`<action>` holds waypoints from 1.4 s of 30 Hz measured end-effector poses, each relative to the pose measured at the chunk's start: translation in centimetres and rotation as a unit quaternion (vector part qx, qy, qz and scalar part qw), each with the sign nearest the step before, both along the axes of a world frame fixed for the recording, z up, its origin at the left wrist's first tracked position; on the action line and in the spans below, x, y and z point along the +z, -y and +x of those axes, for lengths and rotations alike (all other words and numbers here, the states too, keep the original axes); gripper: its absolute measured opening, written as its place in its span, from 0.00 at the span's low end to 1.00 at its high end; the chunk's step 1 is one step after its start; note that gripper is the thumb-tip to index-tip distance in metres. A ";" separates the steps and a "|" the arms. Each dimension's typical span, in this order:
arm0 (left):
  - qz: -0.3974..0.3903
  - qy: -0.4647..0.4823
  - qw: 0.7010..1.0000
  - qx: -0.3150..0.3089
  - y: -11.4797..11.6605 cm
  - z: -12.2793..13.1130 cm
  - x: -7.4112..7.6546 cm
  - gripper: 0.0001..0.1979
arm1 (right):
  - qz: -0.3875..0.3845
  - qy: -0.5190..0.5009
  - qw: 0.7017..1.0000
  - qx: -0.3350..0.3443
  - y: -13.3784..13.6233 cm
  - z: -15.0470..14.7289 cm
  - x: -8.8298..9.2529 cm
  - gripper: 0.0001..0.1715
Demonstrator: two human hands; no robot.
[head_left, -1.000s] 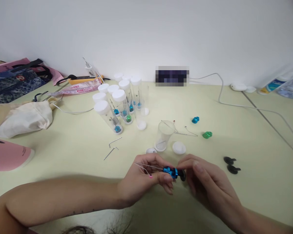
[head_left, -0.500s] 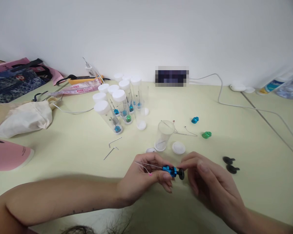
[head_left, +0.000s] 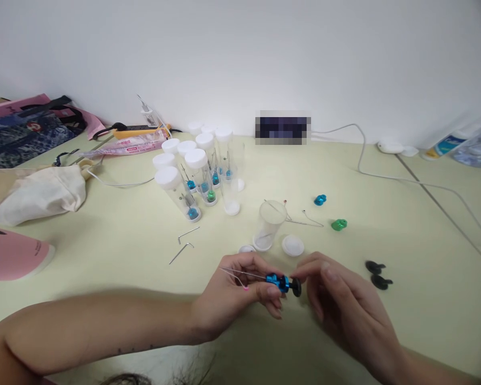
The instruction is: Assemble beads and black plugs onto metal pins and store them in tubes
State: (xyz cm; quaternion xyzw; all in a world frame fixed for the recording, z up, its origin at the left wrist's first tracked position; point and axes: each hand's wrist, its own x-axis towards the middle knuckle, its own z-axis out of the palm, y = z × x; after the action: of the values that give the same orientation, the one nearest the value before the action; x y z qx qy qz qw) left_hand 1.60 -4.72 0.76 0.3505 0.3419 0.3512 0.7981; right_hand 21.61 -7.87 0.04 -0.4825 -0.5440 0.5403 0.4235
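My left hand pinches a small blue metal fitting between thumb and fingers. From its left end a thin bent wire with a pink tip runs back over the hand. A black disc-headed piece sticks out of the fitting's right end. My right hand is beside that disc, fingers curved and apart, the index fingertip at its edge; whether it touches I cannot tell. Just beyond the hands stand an uncapped clear tube and a white cap.
Several white-capped clear tubes stand at the back left, with coloured fittings inside. Two hex keys lie left of centre. To the right are a blue fitting, a green fitting and black pieces. Thin wires lie behind the open tube.
Almost nothing differs. The view has shifted slightly, and both hands keep nearly the same pose around the blue fitting.
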 end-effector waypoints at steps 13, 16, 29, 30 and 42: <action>0.011 -0.002 1.000 0.005 0.1 0.1 0.4 0.08 | -0.008 0.115 0.989 0.097 -0.5 -0.3 1.0 0.27; 0.014 -0.003 1.000 0.004 0.0 0.1 0.4 0.08 | -0.004 0.122 0.986 0.111 -0.6 -0.3 0.8 0.26; 0.016 0.022 1.000 0.000 0.0 -0.1 0.0 0.07 | 0.025 0.111 0.992 0.059 -0.5 -0.3 0.6 0.12; 0.012 0.029 1.000 -0.003 0.0 -0.1 0.0 0.07 | 0.025 0.115 0.991 0.068 -0.6 -0.3 0.7 0.14; -0.006 0.045 0.999 -0.013 -0.1 -0.1 0.1 0.08 | 0.030 0.141 0.985 0.093 -0.6 -0.2 0.4 0.18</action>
State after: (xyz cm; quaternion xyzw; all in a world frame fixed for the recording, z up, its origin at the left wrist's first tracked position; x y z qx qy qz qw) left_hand 1.47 -4.64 0.91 0.3344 0.3034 0.3542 0.8189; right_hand 21.46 -7.32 0.45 -0.4885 -0.6563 0.4875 0.3048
